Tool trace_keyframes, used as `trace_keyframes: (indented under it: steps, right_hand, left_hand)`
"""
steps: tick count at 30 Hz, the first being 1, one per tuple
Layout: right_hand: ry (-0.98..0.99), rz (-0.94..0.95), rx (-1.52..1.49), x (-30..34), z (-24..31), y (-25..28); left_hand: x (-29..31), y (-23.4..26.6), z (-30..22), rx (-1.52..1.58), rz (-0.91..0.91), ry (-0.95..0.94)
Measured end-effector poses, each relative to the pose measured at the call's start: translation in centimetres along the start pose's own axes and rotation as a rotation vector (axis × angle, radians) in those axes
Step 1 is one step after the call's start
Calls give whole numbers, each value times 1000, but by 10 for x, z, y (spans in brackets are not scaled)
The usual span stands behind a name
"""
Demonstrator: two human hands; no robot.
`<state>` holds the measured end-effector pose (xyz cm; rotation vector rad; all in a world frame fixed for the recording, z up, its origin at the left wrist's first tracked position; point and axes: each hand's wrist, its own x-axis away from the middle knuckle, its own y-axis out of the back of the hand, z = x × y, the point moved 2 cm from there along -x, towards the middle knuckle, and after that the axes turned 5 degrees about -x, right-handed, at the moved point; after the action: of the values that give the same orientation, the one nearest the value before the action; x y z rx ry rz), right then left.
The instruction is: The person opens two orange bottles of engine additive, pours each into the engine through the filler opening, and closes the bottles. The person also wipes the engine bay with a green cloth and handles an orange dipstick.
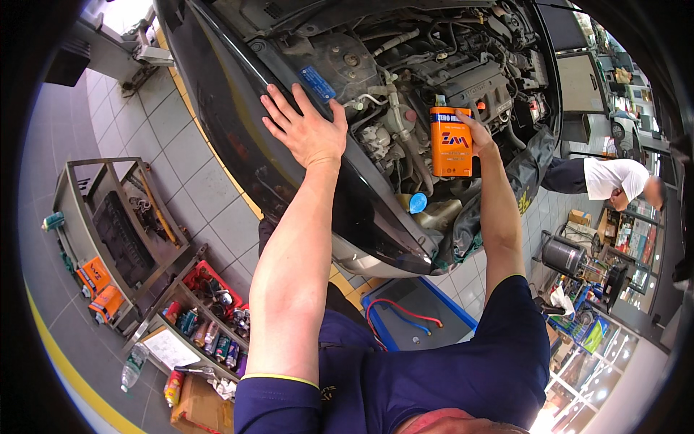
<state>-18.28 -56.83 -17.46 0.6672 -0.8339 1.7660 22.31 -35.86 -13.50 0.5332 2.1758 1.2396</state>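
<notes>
At nine o'clock of the engine bay, the left hand (303, 130) is laid flat, fingers spread, on the dark car fender (238, 137). At three o'clock of it, the orange oil can (450, 141) is gripped upright by the right hand (478, 137) over the engine (405, 79). Filling appears to be in hand; a steady tilt toward the filler opening would be called for.
</notes>
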Motion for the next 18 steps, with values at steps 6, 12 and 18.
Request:
trace_keyframes:
  steps: [6, 12, 18]
  right_hand:
    - [-1, -4, -2, -1, 0, 2]
    - [-13, -9, -28, 0, -1, 1]
    - [-23, -12, -71, 3, -2, 0]
  left_hand:
    - [-1, 0, 0, 0, -4, -1]
    - [0, 1, 0, 4, -1, 0]
    - [-1, 1, 0, 3, 7, 4]
